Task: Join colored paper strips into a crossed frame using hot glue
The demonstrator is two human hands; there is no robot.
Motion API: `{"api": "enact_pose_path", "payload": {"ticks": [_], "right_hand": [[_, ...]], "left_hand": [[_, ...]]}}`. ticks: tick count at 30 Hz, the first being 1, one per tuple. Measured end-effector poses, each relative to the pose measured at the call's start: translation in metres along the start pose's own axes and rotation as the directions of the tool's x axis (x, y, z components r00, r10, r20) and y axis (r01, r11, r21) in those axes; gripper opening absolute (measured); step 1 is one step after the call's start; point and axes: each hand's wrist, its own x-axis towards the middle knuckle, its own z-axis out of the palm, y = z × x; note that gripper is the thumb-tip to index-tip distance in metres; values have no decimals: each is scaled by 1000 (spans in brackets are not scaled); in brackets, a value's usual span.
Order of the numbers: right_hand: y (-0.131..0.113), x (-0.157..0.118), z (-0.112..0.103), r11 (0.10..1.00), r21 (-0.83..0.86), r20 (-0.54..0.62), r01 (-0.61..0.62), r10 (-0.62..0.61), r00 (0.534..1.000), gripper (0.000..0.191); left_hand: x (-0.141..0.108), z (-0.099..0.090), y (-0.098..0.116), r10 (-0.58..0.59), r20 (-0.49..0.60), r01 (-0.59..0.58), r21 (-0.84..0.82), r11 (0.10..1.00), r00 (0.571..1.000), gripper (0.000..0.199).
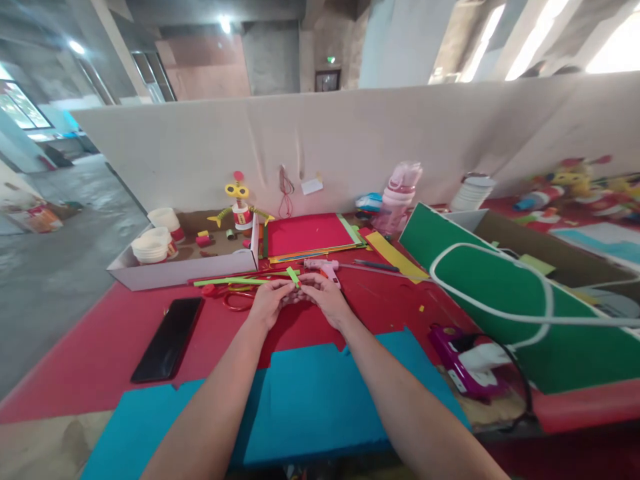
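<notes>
My left hand (273,300) and my right hand (324,297) meet over the middle of the red table, fingertips almost together. Between them they pinch a short light-green paper strip (293,275), which sticks up from the fingers. A small red bit shows at its lower end, too small to name. Just behind my right hand lies a pink glue gun (325,267). Red-handled scissors (237,302) rest left of my left hand, partly covered by it. Long green paper strips (225,281) lie beyond the scissors.
A black phone (168,340) lies at left. Behind it, a white box (185,272) holds paper cups and a paper figure (242,212). Red sheets (310,233) are stacked at the back. Blue sheets (320,407) lie under my forearms. A purple power strip (463,367) and green board (480,280) stand right.
</notes>
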Motion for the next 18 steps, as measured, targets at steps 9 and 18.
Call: {"api": "enact_pose_path", "payload": {"ticks": [9,18], "right_hand": [[-1,-1,1,1000,10,-6,-16,16,1000,31],[1,0,-1,1000,-4,-13,-4,4,1000,32]], "left_hand": [[1,0,-1,0,13,1,-8,1000,1000,30],[-2,2,-1,0,-5,0,-3,1000,1000,28]]}}
